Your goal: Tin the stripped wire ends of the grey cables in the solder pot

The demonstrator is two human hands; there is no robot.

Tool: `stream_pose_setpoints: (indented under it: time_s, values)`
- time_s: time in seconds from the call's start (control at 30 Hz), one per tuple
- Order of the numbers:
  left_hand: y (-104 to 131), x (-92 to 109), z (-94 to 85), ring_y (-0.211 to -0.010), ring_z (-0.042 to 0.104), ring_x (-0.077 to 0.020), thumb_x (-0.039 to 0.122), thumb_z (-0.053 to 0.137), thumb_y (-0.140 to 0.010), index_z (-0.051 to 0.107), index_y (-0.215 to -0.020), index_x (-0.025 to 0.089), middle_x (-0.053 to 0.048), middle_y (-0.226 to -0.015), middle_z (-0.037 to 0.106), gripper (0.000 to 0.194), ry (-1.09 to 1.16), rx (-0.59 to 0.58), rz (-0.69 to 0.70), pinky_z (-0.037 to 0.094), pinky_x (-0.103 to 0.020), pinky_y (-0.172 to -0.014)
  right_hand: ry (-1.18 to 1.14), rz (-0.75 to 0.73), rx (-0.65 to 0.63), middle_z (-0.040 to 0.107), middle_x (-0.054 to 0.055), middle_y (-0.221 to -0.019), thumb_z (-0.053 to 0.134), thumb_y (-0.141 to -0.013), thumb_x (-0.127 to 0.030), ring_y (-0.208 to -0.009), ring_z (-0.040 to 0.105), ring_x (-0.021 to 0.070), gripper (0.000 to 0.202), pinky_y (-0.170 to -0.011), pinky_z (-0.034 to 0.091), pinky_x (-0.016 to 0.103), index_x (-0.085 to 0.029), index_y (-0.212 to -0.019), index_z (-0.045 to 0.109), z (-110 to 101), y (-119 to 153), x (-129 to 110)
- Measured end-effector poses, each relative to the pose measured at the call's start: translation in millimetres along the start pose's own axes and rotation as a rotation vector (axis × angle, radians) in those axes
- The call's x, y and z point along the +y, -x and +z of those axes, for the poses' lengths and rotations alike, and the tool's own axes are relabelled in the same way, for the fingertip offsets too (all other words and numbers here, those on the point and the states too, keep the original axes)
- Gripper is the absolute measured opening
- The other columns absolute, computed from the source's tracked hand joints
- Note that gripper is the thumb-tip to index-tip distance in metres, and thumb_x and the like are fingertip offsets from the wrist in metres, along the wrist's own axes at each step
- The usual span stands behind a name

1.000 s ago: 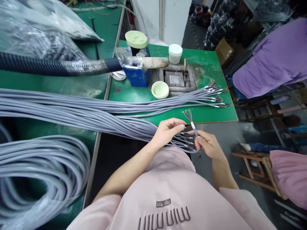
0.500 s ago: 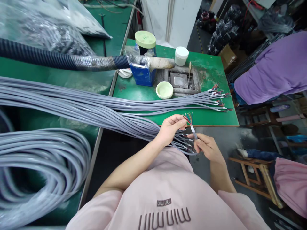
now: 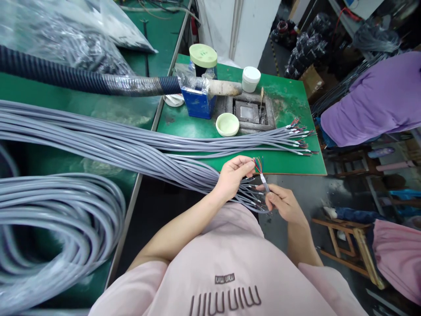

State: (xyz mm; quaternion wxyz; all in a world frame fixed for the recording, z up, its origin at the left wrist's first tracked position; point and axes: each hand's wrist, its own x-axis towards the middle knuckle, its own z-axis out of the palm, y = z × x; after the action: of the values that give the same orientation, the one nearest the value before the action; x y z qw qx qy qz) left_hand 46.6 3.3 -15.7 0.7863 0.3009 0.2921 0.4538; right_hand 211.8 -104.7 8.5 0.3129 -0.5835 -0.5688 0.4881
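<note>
Between finger and thumb of my right hand [image 3: 283, 202] is a grey cable [image 3: 265, 186], its white-wrapped end pointing up. Coloured wires [image 3: 258, 165] fan out of that end. My left hand [image 3: 234, 174] pinches at the left side of these wires; its fingertips partly hide what they grip. Below and behind the hands hang the ends of a lower bundle of grey cables [image 3: 194, 173]. Another bundle of grey cables [image 3: 210, 141] lies across the green table, its stripped ends near the right edge.
On the green table [image 3: 286, 163] are a shallow pale bowl [image 3: 227, 124], a framed metal pot [image 3: 247, 112], a white tub [image 3: 251, 79] and a blue box [image 3: 198, 103] under a hose [image 3: 131, 85]. Coiled cable [image 3: 98, 210] lies left. Two people are at the right.
The view has shifted slightly. The coloured wires are spread a little differently at my left fingertips; both hands keep nearly the same place and grip.
</note>
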Motion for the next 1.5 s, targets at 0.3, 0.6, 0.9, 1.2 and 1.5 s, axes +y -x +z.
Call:
stream_pose_setpoints:
  time_s: [0.3,0.6,0.9,1.2,1.5]
  values:
    - [12.2,-6.3,2.5,-0.057,0.055,-0.0073,0.033,0.077,-0.071,0.064,-0.073,0.017,0.003,-0.061,0.062,0.021,-0.154,0.038,0.148,0.044,-0.020,-0.059,0.067,0.089,0.101,0.061,-0.003,-0.061,0.062,-0.086,-0.038,-0.056,0.055,0.0112,0.037,-0.057,0.044,0.024,-0.019,-0.117,0.066,-14.1,-8.7,-11.5]
    - [16.5,-10.8,7.8,-0.053,0.050,-0.0071,0.035,0.076,-0.070,0.061,-0.066,0.016,0.003,-0.058,0.059,0.025,-0.203,-0.008,0.205,0.041,-0.021,-0.053,0.097,-0.120,0.282,0.058,-0.003,-0.052,0.060,-0.088,-0.036,-0.047,0.052,0.0094,0.025,-0.050,0.043,0.023,-0.020,-0.096,0.076,-2.2,-44.0,-44.5]
    - [11.7,-1.8,3.7,-0.056,0.054,-0.0084,0.038,0.079,-0.069,0.066,-0.070,0.016,0.001,-0.061,0.064,0.026,-0.164,0.056,0.204,0.043,-0.022,-0.056,0.215,-0.391,0.488,0.071,0.001,-0.080,0.065,-0.086,-0.027,-0.074,0.065,0.0157,0.013,-0.070,0.051,0.030,-0.027,-0.091,0.078,3.9,-55.8,-40.6]
    - [2.1,-6.2,-5.7,-0.059,0.059,-0.0088,0.039,0.078,-0.071,0.067,-0.078,0.017,0.001,-0.063,0.066,0.026,-0.013,0.105,0.155,0.047,-0.021,-0.059,0.189,-0.397,0.449,0.064,0.001,-0.072,0.063,-0.087,-0.033,-0.063,0.059,0.0136,0.017,-0.061,0.048,0.029,-0.022,-0.085,0.077,8.3,-89.7,-54.5]
    - [-6.3,24.6,-53.4,-0.070,0.058,-0.0136,0.028,0.063,-0.086,0.069,-0.086,0.019,-0.001,-0.073,0.068,0.011,-0.902,0.128,0.662,0.045,-0.028,-0.069,0.505,-0.429,0.288,0.047,-0.002,-0.054,0.063,-0.083,-0.036,-0.054,0.042,0.0107,0.039,-0.054,0.032,0.027,-0.017,-0.049,0.055,-23.9,-176.3,-79.8]
